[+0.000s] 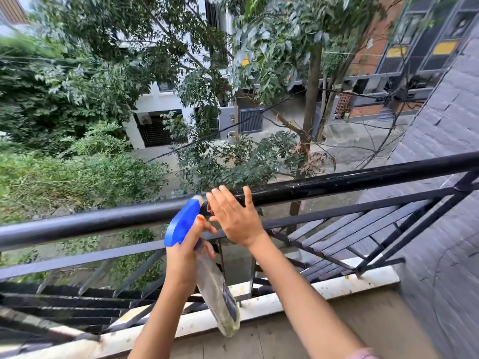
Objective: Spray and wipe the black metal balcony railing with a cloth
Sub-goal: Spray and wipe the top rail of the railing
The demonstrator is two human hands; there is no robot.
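Left hand [185, 251] is clenched around the neck of a clear plastic spray bottle with a blue trigger head [184, 222], one finger on the trigger and the pale nozzle just beside the round black metal top rail of the balcony railing [363, 180]. The bottle's body hangs down and to the right below the fist, in front of the lower bars. Right hand [234, 216] is spread flat, fingers extended, palm toward the rail right beside the nozzle. A small reddish-brown scrap shows at the edge of that palm; whether it is a cloth I cannot tell, and no cloth is otherwise plainly in view. So this hand looks released, not gripping anything that can be made out.

As for progress, the rail to the right of the hands is glossy and beaded with what looks like wet streaks, which suggests that stretch has been sprayed and perhaps wiped. To the left, the rail looks duller and dry, so it probably remains to be done. The lower horizontal bars, slanted balusters and the white ledge [363, 282] beneath show grime specks, so most of the railing likely awaits spray and wiping.
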